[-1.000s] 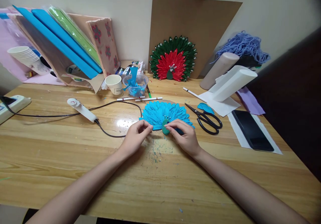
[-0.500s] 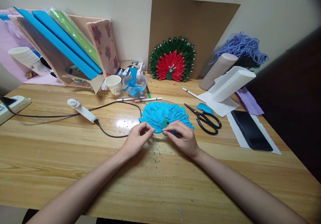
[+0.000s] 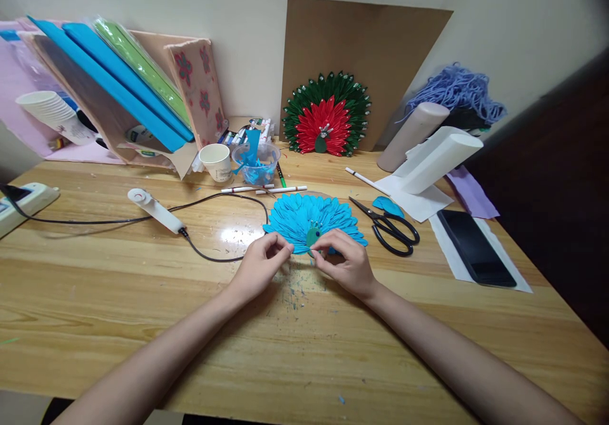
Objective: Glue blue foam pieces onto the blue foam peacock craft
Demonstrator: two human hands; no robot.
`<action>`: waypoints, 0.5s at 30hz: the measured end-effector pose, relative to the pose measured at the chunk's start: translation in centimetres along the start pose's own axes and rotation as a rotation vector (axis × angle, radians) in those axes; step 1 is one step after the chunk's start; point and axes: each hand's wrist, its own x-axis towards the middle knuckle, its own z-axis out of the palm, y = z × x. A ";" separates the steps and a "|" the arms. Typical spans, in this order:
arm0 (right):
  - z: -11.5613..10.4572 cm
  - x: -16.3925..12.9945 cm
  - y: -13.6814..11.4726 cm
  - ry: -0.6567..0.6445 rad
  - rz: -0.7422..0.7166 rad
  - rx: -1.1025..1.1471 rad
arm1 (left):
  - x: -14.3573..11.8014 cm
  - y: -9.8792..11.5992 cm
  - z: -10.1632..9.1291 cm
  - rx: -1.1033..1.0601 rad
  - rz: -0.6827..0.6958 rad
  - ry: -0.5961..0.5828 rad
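A blue paper peacock (image 3: 311, 212) with layered petals lies flat on the wooden table, its fan spread away from me. At its lower middle sits a green paper body (image 3: 313, 235) with a dark round eye and small beads above it. My left hand (image 3: 264, 263) is closed in a pinch at the fan's lower left edge. The fingers of my right hand (image 3: 345, 263) pinch the lower end of the green body and partly cover it. Whatever lies right between those fingertips is too small to make out.
Black-handled scissors (image 3: 392, 228) and a blue paper scrap (image 3: 387, 206) lie right of the peacock. A white corded tool (image 3: 157, 210) rests left. Behind are a paper cup (image 3: 215, 162), a tub of blue scraps (image 3: 257, 163) and a red-green peacock (image 3: 326, 117). A phone (image 3: 476, 247) lies far right.
The fingertips of my right hand have shifted very slightly at the green body. My left hand and the peacock look the same; the camera view has moved a touch.
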 end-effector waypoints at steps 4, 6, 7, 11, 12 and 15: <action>-0.1 0.0 0.2 0.036 0.061 -0.001 | 0.2 0.1 -0.3 0.007 -0.018 0.044; 0.0 0.0 0.4 0.076 0.122 0.010 | 0.3 0.1 -0.5 -0.009 -0.031 0.056; 0.0 0.0 0.5 0.105 0.158 0.021 | 0.4 0.1 -0.6 -0.019 -0.034 0.059; 0.0 -0.1 1.1 0.267 0.289 0.083 | 0.5 -0.2 -0.7 -0.030 -0.034 0.073; 0.0 -0.1 1.2 0.294 0.301 0.095 | 0.5 -0.2 -0.7 -0.030 -0.033 0.074; -0.1 -0.1 1.1 0.245 0.259 0.100 | 0.4 -0.1 -0.6 -0.021 -0.032 0.079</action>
